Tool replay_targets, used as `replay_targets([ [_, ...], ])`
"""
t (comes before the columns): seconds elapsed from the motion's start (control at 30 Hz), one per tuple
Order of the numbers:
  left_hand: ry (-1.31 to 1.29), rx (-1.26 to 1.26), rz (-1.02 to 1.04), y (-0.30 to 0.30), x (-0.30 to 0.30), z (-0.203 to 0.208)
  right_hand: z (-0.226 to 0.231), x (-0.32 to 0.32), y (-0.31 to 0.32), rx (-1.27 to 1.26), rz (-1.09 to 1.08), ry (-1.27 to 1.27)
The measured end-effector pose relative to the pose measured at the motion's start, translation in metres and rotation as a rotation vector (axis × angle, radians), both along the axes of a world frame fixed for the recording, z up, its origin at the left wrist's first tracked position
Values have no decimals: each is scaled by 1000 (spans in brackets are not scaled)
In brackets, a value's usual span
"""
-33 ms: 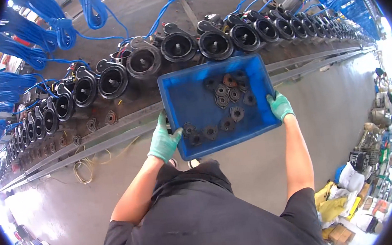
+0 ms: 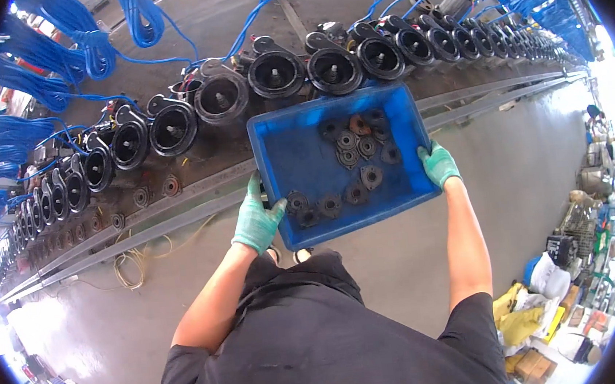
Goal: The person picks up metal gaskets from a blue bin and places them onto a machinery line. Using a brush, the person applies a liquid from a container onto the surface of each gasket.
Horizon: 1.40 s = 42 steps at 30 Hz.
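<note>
The fingers of the left hand (image 2: 255,222), in a green glove, were closed on the left wall of a blue plastic bin (image 2: 365,228), with the thumb over its rim. The right hand (image 2: 440,166), gloved alike, gripped the opposite wall; some of its fingers were hidden. Held between these 2 hands, the bin was in front of the person's body, its far edge close to the bench; whether they touched could not be told.

Inside lay dark flanged discs (image 2: 371,177), clustered toward the far right and near left, 1 of them reddish. Beyond the bin ran a long row of round black housings (image 2: 335,70) on the bench (image 2: 205,151), where more loose discs (image 2: 141,197) lay to the left. Bundled blue cables (image 2: 138,16) stood behind. A pale cord (image 2: 132,272) lay at left, and yellow bags (image 2: 520,325) were heaped at far right.
</note>
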<state>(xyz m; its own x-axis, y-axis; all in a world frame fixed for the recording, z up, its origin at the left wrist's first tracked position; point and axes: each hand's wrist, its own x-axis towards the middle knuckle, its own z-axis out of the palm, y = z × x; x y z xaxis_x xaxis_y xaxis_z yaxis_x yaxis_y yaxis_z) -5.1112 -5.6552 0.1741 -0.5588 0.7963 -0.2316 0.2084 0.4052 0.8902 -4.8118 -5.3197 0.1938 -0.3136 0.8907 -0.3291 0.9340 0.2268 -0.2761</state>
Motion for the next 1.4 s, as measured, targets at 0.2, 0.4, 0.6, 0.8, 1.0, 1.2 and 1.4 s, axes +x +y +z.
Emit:
replay_targets([
  [0.2,-175,46,20,27,17,2,-3,-1,21,108,-35,-6],
  [0.4,-184,58,21,32,30,1,-13,-17,60,156,13,4],
  [0.6,648,-91,32,43,39,13,-21,-15,81,137,130,-40],
  [0.8,1045,-693,-454,111,77,34,1,-33,74,63,156,-52],
  [1.0,1022,-635,-734,152,113,50,3,-31,75,22,178,13],
  [1.2,592,-715,-839,167,114,-14,4,-26,80,-12,172,62],
  [1.4,577,-685,-865,164,103,-30,12,-29,82,-36,171,49],
])
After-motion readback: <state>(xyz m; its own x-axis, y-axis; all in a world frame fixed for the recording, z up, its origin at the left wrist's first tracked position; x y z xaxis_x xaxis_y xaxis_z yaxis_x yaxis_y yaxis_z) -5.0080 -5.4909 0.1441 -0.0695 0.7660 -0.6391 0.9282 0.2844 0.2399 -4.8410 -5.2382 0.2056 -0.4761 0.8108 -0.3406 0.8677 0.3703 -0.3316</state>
